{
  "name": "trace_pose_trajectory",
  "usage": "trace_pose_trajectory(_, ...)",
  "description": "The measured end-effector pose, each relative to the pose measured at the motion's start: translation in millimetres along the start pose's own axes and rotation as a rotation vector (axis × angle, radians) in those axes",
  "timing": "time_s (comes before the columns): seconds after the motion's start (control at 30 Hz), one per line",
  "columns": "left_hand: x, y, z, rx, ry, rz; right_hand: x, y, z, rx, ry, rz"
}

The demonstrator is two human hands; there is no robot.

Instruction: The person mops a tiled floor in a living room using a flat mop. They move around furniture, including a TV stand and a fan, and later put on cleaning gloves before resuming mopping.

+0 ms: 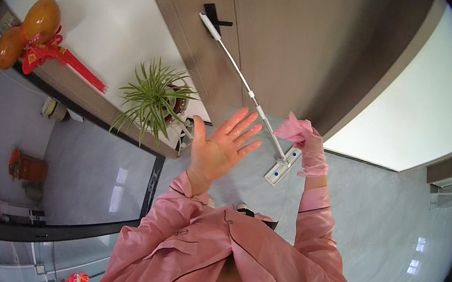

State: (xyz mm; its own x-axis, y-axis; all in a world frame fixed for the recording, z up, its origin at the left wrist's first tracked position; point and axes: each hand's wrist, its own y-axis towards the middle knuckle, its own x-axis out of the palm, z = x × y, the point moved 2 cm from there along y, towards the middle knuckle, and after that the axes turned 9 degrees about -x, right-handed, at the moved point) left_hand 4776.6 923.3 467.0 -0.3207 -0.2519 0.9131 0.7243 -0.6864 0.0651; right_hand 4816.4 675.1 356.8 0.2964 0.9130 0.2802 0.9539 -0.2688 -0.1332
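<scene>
Hands raised around the middle of the frame, above a pale grey floor (381, 218). Left hand (214, 154) bare, just left of centre, opened wide with fingers spread, palm toward the view, skin glistening, nothing in its hold. Right hand (313, 152), right of centre, in a pink glove (314, 166) down to the wrist, closed on a crumpled pink bundle (294, 128) of similar thin material; exact finger positions hard to tell among the folds. Between and partly behind both, a flat mop (251, 94): white head (281, 169) on the floor, pole slanting toward upper left, grip overlapping a black handle (211, 13). Left of centre, a spiky green plant (154, 97). At upper left, an orange-brown gourd (42, 20) with red tassel (84, 70).
</scene>
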Motion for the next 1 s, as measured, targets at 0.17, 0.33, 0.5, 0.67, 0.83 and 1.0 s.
trace_pose_trajectory(0.17, -24, 11, -24, -0.042, 0.55, 0.146, 1, -14, -8, -0.031, 0.112, -0.044)
trace_pose_trajectory(0.33, -28, 15, -76, -0.057, 1.124, 0.201, 24, -20, -13, -0.064, 0.312, -0.081)
trace_pose_trajectory(0.5, 5, 31, -68, 0.739, 1.68, 0.48, 43, -42, -15, 0.02, 0.306, -0.171)
trace_pose_trajectory(0.67, -71, 47, -22, 0.309, 1.109, 0.628, 78, -70, -34, 0.092, 0.464, -0.634)
trace_pose_trajectory(0.83, -69, 28, 28, 0.793, 1.088, 0.704, 56, -66, -34, 0.112, 0.969, -0.559)
trace_pose_trajectory(1.0, -29, -3, -5, 0.472, 1.311, 0.449, 63, -72, -47, 0.072, 1.112, -0.493)
